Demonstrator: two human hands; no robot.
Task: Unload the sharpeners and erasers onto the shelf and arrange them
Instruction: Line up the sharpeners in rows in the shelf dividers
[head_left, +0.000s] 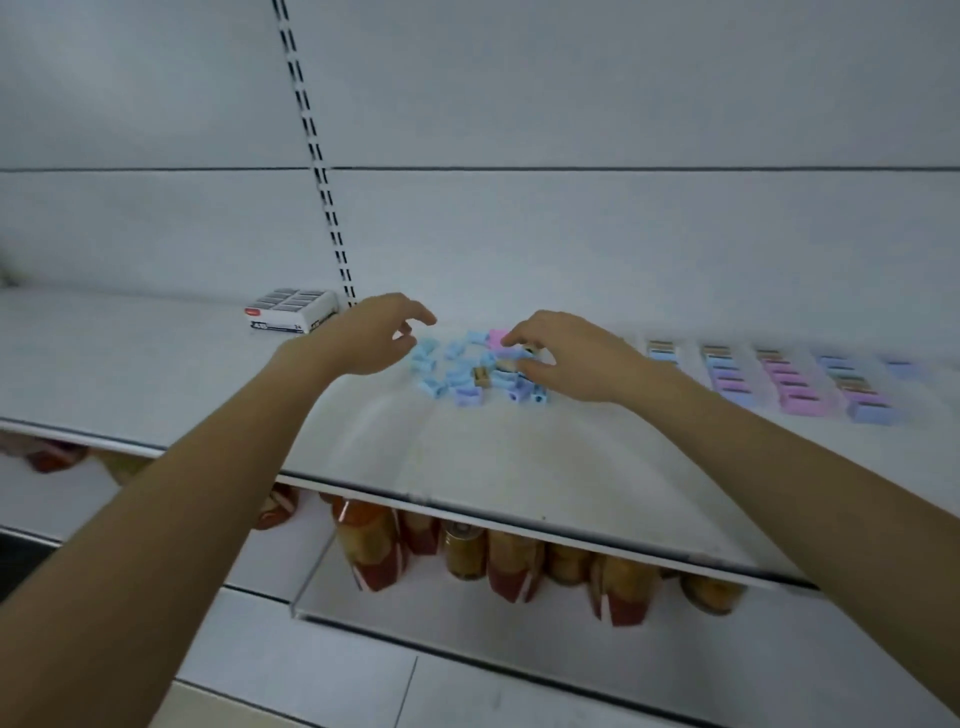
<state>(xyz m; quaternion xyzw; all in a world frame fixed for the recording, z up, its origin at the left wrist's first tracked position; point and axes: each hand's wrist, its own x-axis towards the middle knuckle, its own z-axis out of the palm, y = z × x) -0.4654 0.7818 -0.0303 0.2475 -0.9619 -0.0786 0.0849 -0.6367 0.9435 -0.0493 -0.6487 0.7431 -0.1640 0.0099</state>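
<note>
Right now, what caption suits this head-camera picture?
A person's left hand and right hand over a loose heap of pastel plastic sharpeners on a white shelf, sorted rows alongside.

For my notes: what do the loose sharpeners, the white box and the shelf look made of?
Loose sharpeners: likely moulded plastic, matte pastel colours. White box: probably printed cardboard, crisp folded edges. Shelf: seemingly painted metal, smooth white, thin front edge; uncertain.

So the left hand (371, 338) hovers loose-fingered just left of a messy pile of blue and purple sharpeners (462, 374) on the white shelf (519, 467) — the right hand (566, 358) is curled down onto the pile, can't tell if it's pinching one. Neat coloured rows (795, 379) sit further right, a small box (291, 310) back left, jars (511, 566) underneath.
</note>
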